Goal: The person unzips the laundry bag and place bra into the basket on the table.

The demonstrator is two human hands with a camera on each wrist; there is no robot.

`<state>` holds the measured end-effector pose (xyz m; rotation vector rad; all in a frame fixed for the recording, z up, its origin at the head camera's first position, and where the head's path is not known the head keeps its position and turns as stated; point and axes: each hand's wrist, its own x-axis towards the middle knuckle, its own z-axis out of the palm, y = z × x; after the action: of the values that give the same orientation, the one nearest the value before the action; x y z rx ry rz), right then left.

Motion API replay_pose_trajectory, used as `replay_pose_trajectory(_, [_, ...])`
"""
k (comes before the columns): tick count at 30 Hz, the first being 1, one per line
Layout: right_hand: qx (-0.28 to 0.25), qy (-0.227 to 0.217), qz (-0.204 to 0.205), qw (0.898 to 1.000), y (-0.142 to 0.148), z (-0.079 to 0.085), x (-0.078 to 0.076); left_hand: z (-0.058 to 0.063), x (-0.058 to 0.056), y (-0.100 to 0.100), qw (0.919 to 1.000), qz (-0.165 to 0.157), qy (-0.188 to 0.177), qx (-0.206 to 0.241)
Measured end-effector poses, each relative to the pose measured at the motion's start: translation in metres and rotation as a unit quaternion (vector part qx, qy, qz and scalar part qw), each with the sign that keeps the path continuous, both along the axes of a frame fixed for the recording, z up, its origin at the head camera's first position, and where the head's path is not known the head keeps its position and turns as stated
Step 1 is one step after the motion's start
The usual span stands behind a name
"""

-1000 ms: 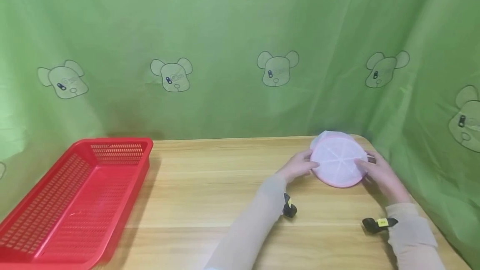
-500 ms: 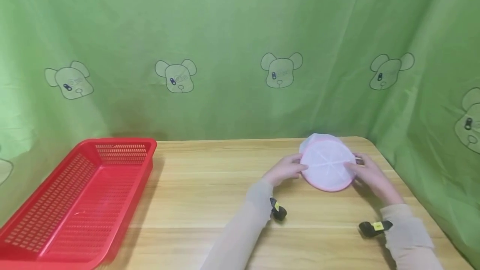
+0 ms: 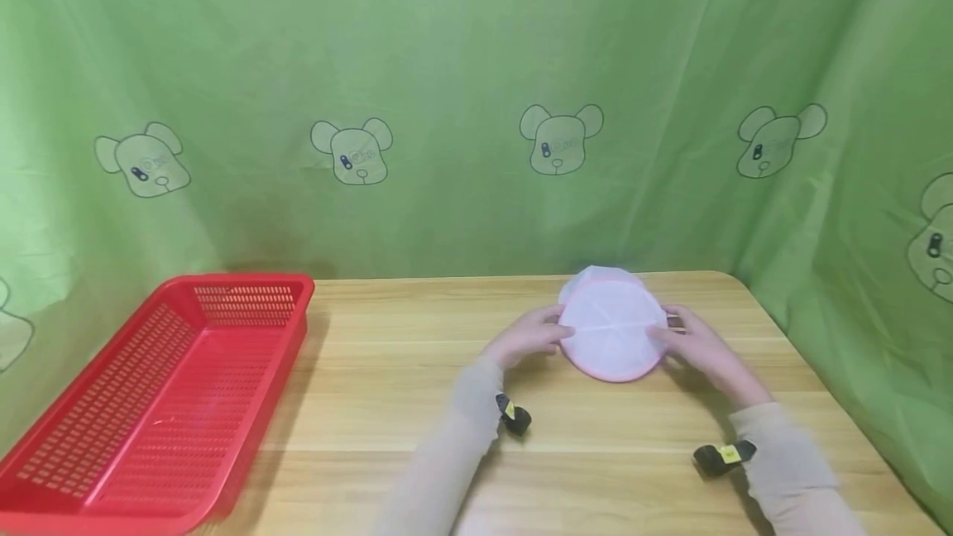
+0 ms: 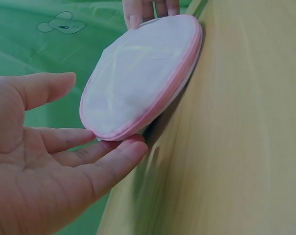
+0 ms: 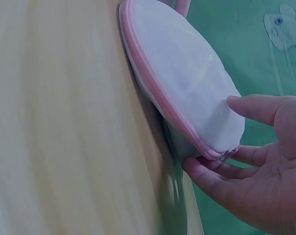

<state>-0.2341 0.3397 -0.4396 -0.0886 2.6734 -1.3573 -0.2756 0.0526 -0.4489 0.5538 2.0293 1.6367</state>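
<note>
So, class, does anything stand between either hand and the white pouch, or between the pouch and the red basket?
Nothing visible separates the left hand or right hand from the white pouch; both touch it. Toward the red basket, only the left hand and its sleeved arm stand between.

Basket (image 3: 179, 404) on the left of the desk (image 3: 402, 370); pouch (image 3: 612, 333) over the desk's right half, near its far edge, between left grip (image 3: 527, 336) and right grip (image 3: 703, 346); curtain (image 3: 454, 64) behind the desk.
</note>
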Motion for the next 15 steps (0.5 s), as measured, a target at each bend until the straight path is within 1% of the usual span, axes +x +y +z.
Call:
replay_pose_trajectory(9, [-0.011, 0.023, 0.035, 0.999, -0.033, -0.002, 0.003, -0.003, 0.001, -0.039, 0.9998, 0.01, 0.009, -0.014])
replay_pose_trajectory(15, [-0.014, 0.024, 0.051, 0.998, -0.052, -0.005, 0.006, -0.002, 0.003, -0.064, 0.9992, 0.016, 0.016, -0.032])
